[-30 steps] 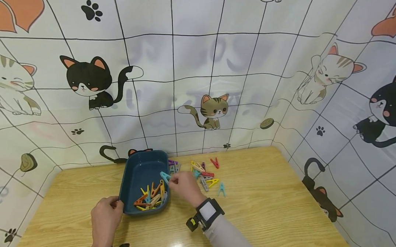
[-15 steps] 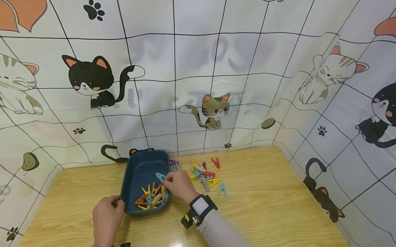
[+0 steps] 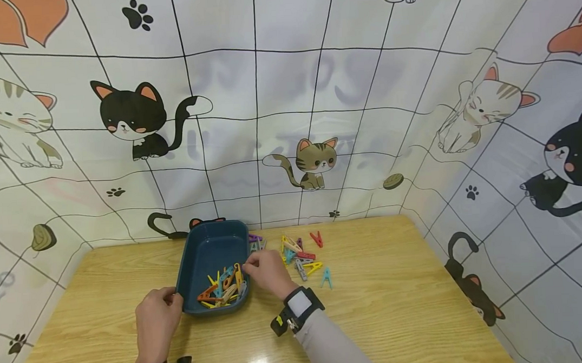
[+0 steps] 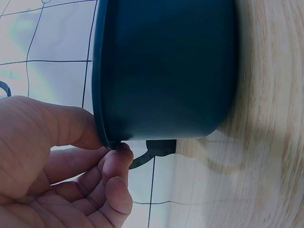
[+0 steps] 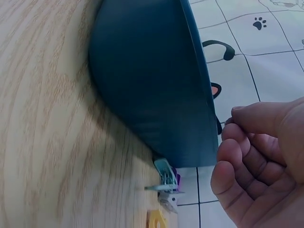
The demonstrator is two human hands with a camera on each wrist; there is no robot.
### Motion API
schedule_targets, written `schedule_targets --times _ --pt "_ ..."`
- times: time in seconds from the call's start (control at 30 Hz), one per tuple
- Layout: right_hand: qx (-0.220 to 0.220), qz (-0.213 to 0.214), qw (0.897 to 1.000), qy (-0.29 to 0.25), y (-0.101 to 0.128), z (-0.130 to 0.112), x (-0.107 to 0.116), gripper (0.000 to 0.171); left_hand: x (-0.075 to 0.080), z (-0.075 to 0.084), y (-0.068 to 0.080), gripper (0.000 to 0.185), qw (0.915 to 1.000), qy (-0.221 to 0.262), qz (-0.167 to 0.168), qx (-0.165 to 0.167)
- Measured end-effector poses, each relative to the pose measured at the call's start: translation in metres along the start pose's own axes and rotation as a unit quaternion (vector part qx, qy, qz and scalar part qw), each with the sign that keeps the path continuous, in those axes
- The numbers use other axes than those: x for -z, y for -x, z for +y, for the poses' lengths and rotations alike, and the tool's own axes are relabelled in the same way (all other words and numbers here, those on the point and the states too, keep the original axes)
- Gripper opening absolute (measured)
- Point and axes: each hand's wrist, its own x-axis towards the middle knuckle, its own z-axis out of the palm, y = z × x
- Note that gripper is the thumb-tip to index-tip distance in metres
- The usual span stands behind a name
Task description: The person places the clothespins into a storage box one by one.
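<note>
Blue tray (image 3: 202, 250) blocking table's (image 3: 399, 307) left-centre, scattered clothespins (image 3: 301, 254) just right, bare wood beyond, curtain walls (image 3: 316, 94) close around.

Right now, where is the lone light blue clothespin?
Head view: the light blue clothespin lies on the table, right of the loose pile, beyond the right hand.
</note>
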Motion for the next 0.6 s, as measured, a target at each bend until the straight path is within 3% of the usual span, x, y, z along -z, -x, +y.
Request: schedule_targets --times 0.6 --pt "-0.003 0.068 0.998 -0.004 0.023 0.03 0.032 0.008 0.0 0.0 0.001 0.023 1.0 0.0 -0.001 -0.004"
